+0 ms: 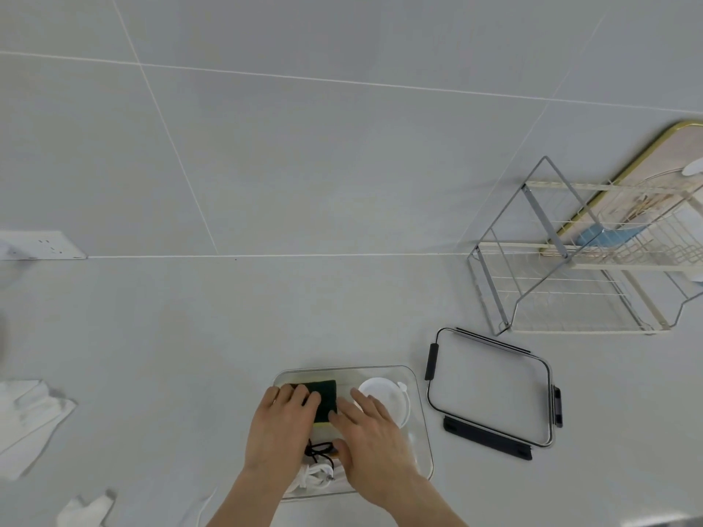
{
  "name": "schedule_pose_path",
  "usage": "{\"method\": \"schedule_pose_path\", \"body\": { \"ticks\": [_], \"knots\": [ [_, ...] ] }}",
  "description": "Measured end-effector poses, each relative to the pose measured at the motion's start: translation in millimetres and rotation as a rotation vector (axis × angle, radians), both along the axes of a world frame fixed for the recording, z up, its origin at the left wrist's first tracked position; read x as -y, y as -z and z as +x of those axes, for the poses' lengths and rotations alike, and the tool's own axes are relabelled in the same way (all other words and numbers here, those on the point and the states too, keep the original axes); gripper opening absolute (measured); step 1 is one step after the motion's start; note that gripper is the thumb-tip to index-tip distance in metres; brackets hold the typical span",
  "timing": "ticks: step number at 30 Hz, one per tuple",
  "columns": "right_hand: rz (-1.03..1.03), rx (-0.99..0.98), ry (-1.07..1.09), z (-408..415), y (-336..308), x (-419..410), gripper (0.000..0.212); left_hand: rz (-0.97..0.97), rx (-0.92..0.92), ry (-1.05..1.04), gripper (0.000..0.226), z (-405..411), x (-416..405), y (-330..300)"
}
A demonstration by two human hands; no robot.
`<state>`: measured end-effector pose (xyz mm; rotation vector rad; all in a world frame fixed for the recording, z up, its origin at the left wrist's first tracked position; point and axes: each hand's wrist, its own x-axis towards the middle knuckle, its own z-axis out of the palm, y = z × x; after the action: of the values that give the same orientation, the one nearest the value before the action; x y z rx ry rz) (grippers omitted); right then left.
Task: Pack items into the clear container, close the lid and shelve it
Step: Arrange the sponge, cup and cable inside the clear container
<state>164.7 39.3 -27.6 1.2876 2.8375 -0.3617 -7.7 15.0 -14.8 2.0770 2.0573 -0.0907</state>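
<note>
Clear container (420,424) on the desk (190,336); left hand (279,424) and right hand (374,439), both grips spread flat, press a scouring sponge (326,397) down inside (seating it level); lid (490,391) rests just beside, wire rack (570,268) beyond.

Bench (228,336) bare beyond fingers (293,395), open left too. Right of fingers: lid (490,393) flat just beside container (420,431); farther right, wire rack (570,268) blocks way against wall.
</note>
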Motion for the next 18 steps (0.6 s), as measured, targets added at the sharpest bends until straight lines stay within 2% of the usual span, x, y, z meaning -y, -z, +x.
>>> {"method": "schedule_pose_path", "body": {
  "ticks": [6,9,12,13,15,17,18],
  "knots": [
    [-0.014,0.024,0.007,-3,4,1,0.037,-0.026,-0.012,-0.016,0.057,0,-3,2],
    [-0.027,-0.13,0.075,1,-9,0,0.03,0.013,0.053,-0.018,0.06,-1,1,-3],
    [-0.026,-0.25,0.27,18,-20,6,0.02,0.031,0.142,0.021,0.065,0,12,-8],
    [-0.04,-0.232,0.298,25,-21,8,0.017,-0.005,0.178,0.051,0.063,3,15,-9],
    [-0.117,-0.165,0.288,38,-24,13,0.018,-0.08,0.254,0.128,0.045,12,21,-11],
    [-0.29,-0.134,0.238,44,-23,17,0.026,-0.095,0.343,0.141,0.026,19,26,-6],
    [-0.37,-0.118,0.211,44,-21,19,0.03,-0.098,0.382,0.122,0.024,20,28,-3]
  ]
}}
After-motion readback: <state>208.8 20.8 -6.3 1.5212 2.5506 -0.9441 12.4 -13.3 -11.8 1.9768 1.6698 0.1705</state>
